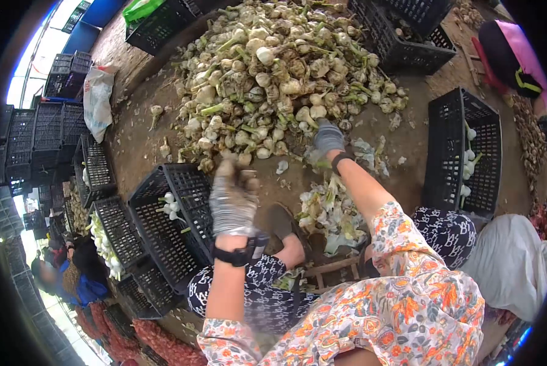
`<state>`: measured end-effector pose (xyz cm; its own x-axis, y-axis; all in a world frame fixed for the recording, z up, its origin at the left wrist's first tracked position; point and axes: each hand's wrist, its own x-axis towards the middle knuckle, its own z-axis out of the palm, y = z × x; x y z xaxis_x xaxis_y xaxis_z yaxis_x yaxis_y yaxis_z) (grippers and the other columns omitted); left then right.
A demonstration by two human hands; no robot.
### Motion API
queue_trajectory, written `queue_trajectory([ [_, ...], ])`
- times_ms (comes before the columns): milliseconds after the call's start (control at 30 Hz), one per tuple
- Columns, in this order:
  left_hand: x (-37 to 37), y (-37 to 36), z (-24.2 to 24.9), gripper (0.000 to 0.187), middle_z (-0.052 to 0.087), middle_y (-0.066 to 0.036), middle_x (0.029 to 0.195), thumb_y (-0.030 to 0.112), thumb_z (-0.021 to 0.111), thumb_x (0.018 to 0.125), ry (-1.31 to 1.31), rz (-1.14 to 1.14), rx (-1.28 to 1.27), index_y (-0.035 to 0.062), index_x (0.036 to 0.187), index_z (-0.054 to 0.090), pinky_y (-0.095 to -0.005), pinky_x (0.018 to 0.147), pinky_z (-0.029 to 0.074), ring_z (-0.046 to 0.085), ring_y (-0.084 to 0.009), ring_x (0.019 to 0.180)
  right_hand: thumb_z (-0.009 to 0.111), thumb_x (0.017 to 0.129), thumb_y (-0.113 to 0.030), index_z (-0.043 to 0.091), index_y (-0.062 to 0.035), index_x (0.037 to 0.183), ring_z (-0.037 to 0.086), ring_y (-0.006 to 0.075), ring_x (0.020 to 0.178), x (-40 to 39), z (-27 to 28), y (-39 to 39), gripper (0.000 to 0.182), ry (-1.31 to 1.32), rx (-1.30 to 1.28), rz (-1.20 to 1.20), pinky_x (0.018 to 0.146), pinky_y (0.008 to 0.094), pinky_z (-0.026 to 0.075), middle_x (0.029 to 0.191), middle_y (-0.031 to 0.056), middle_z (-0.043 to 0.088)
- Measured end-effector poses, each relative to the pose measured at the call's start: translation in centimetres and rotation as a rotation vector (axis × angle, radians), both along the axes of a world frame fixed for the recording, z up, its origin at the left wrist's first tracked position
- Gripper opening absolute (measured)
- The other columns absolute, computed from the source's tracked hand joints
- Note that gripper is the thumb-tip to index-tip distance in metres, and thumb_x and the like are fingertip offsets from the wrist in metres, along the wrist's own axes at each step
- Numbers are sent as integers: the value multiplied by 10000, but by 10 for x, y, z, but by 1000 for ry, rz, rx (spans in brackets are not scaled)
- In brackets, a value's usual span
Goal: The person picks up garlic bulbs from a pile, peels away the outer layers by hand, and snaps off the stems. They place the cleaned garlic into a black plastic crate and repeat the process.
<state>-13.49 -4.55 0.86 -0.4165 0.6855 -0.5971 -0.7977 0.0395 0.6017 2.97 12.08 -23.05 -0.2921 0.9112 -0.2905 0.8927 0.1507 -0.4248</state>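
A large heap of garlic bulbs (273, 79) with short stems lies on the floor in front of me. My left hand (232, 198), in a dirty striped glove, is raised beside the black crate on the left, just below the heap; its fingers are blurred and I cannot tell if they hold anything. At the heap's lower right edge, my right hand (329, 138), in a grey glove, reaches toward the bulbs, its fingertips partly hidden. Peeled skins and leaves (331, 213) are piled between my feet. The left crate (170, 226) holds a few white bulbs.
Another black crate (463, 152) with a few white bulbs stands on the right. More crates (402, 36) are behind the heap and stacked at the far left (47, 134). A white sack (98, 100) stands upper left. Other people are at the left and upper right edges.
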Motion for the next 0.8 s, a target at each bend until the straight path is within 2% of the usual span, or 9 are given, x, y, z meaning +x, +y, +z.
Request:
queue_trajectory([
  [67,16,-2,-22,285,579,-40,902,154,615,817,258,-209,-39,78,1078,528,-224,562,496,563,-119,671,524,808,-204,526,1,1117,556,369,898,12,16,-1,371,171,35,-30,740,426,459,1014,230,579],
  [133,23,-6,-54,544,515,-84,1134,62,663,757,593,-436,-164,81,1246,423,-236,640,505,575,-152,840,563,784,-247,550,-4,1091,558,380,867,24,36,-3,393,360,9,-140,714,427,459,968,232,592],
  [167,31,-8,-66,584,496,-93,1154,32,656,746,653,-455,-92,71,1267,394,-235,693,490,558,-160,885,600,770,-225,568,3,1069,598,295,738,36,43,-4,378,405,48,-76,647,381,469,837,169,632],
  [267,58,-13,-79,702,446,-107,1210,-41,649,707,884,-565,46,52,1319,318,-243,826,449,506,-183,1012,630,762,-199,590,1,1039,580,171,646,69,112,-23,344,790,-254,16,599,313,474,756,79,632],
  [333,70,-8,-74,774,422,-98,1245,-65,665,673,1112,-692,60,54,1338,286,-262,879,428,468,-198,1083,623,783,-186,602,-8,1023,558,120,644,87,172,-41,300,848,-467,-49,599,275,472,757,45,621],
  [367,82,-7,-60,766,435,-87,1227,-68,679,660,646,-574,274,60,1320,311,-266,901,419,469,-179,1083,619,794,-180,608,-12,1016,546,94,643,96,199,-48,278,878,-567,-84,599,256,471,758,28,616],
  [467,106,-10,-35,750,432,-79,1248,47,746,663,539,-598,390,55,1292,337,-291,889,446,480,-182,1069,605,819,-187,591,-8,1047,555,90,668,117,253,-69,290,1051,-747,-332,605,244,477,800,34,615],
  [500,117,-12,-25,669,480,-59,1161,63,753,661,511,-533,444,51,1221,387,-297,883,456,492,-164,1045,605,831,-219,566,15,1060,552,72,721,124,243,-75,330,1119,-437,-89,628,218,470,848,22,603],
  [800,148,-25,-2,648,475,-70,1143,75,752,671,365,-582,419,34,1201,381,-288,899,429,484,-161,1040,617,826,-254,558,25,1028,550,78,790,134,251,-116,350,1127,-434,-168,684,233,471,895,40,602],
])
